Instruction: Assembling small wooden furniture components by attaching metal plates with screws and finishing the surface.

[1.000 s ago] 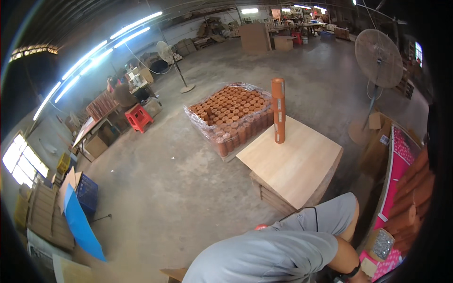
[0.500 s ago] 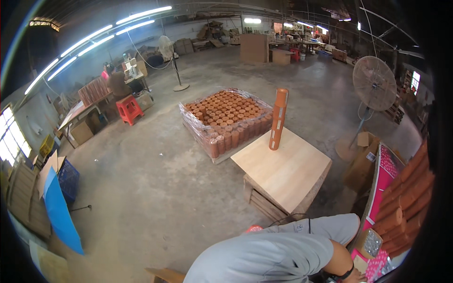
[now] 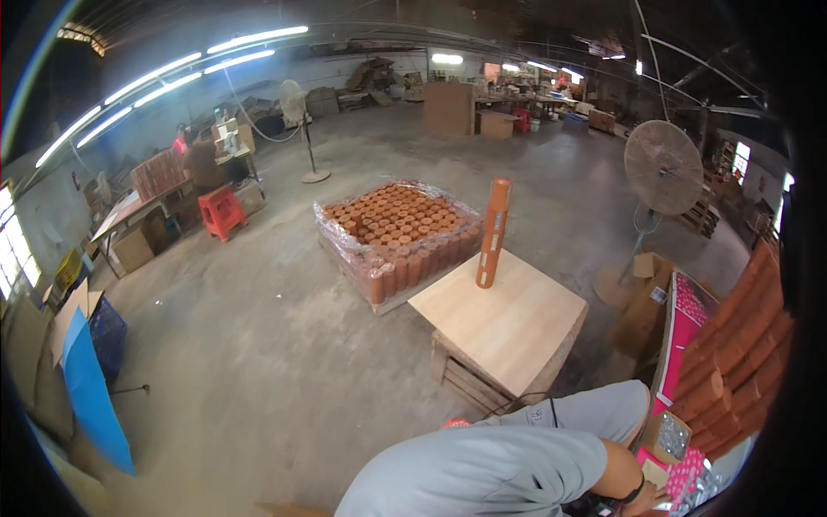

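My left hand [image 3: 646, 500], with a black band at the wrist, reaches out from a grey sleeve at the lower right. It rests at a pink polka-dotted piece [image 3: 687, 474] beside a small open carton [image 3: 668, 438] of shiny, silvery contents. Its fingers are too small and partly hidden to read. My right hand is out of sight. Ahead, a tall upright column of orange-brown cylinders [image 3: 494, 234], with small pale labels, stands on a light wooden board [image 3: 508, 327]. More orange-brown cylinders [image 3: 702, 398] lie piled on their sides at the far right.
A plastic-wrapped pallet of upright cylinders [image 3: 396, 226] stands beyond the board. A pedestal fan [image 3: 663, 168] and brown cartons [image 3: 642, 314] are on the right. On the left are a red stool [image 3: 222, 213], a seated person at a bench, a blue sheet [image 3: 93, 396] and a blue crate [image 3: 108, 336].
The view has shifted a little, so the pallet, board and column sit lower and further left. My left hand stays by the pink dotted piece, and more of the small carton shows.
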